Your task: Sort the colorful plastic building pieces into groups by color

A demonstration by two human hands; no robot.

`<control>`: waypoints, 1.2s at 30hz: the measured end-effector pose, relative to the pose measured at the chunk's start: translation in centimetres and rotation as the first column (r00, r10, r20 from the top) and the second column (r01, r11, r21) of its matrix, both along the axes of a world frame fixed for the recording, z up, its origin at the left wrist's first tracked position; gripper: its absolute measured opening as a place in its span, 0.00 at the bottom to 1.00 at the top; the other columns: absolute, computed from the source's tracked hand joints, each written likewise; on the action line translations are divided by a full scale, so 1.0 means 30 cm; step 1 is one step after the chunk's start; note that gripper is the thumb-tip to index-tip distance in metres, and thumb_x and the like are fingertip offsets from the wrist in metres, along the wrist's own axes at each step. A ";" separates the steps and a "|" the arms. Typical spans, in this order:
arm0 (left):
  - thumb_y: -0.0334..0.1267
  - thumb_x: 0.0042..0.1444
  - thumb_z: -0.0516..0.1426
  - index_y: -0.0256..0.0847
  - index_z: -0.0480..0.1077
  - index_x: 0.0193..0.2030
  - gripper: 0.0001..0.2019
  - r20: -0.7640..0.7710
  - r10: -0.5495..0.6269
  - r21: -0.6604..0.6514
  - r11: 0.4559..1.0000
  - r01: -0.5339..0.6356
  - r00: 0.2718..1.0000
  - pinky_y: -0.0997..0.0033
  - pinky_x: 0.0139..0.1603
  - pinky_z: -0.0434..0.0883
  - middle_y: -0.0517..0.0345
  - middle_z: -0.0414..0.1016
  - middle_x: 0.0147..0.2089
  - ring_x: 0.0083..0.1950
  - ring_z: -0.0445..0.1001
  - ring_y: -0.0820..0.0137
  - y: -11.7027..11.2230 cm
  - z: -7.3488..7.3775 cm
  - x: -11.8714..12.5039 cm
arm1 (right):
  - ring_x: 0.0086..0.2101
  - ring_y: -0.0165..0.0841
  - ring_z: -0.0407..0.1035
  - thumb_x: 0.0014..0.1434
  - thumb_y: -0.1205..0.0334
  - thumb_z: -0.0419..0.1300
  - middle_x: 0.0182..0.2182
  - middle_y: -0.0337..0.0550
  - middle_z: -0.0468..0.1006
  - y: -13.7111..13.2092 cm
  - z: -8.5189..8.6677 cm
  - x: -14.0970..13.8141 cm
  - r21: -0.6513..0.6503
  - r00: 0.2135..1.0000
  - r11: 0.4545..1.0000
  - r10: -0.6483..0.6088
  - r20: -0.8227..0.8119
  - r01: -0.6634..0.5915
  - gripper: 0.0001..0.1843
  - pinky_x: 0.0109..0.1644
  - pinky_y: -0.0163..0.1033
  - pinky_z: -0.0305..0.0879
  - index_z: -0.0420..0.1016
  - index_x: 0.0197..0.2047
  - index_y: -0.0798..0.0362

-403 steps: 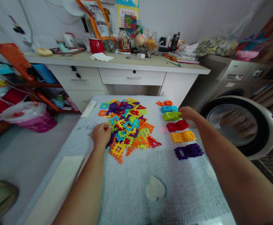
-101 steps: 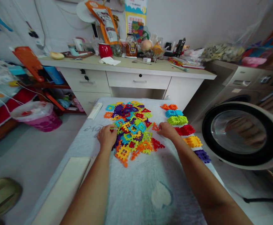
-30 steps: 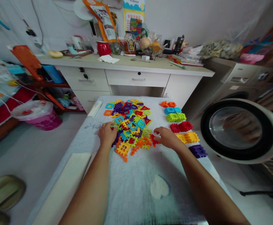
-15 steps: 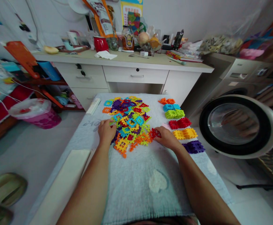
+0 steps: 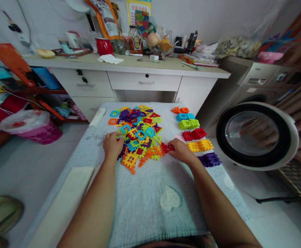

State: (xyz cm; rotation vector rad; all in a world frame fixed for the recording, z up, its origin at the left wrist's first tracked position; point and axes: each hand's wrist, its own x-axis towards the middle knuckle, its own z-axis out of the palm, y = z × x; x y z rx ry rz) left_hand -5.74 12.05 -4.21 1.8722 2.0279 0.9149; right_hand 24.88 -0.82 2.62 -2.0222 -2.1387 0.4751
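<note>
A heap of mixed coloured plastic interlocking tiles [image 5: 138, 134] lies on a pale blue towel [image 5: 150, 193] over a small table. My left hand [image 5: 112, 145] rests curled at the heap's left edge, fingertips on a green tile. My right hand [image 5: 181, 151] is at the heap's right edge, fingers pinched on a red tile [image 5: 167, 148]. To the right runs a column of sorted stacks: orange [image 5: 180, 110], blue [image 5: 184, 117], green [image 5: 189, 124], red [image 5: 194, 134], yellow [image 5: 200, 145], purple [image 5: 210, 159].
A white remote [image 5: 97, 118] lies at the towel's far left corner. Behind stands a cluttered white desk [image 5: 145, 82] with drawers. An open washing machine door [image 5: 256, 136] juts out on the right. A pink bin [image 5: 33, 127] sits on the floor at left.
My right hand has drawn back from the red stack to the heap's near right edge and closed on a red tile. My left hand has stayed at the heap's left edge.
</note>
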 end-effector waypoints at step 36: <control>0.43 0.55 0.55 0.42 0.78 0.49 0.17 -0.020 -0.005 -0.030 1.000 0.004 1.000 0.49 0.65 0.65 0.44 0.75 0.54 0.59 0.70 0.52 0.001 0.010 -0.001 | 0.48 0.45 0.72 0.63 0.51 0.60 0.47 0.54 0.77 0.019 0.091 0.517 0.169 0.780 0.887 -0.459 0.425 0.430 0.20 0.51 0.44 0.64 0.82 0.53 0.49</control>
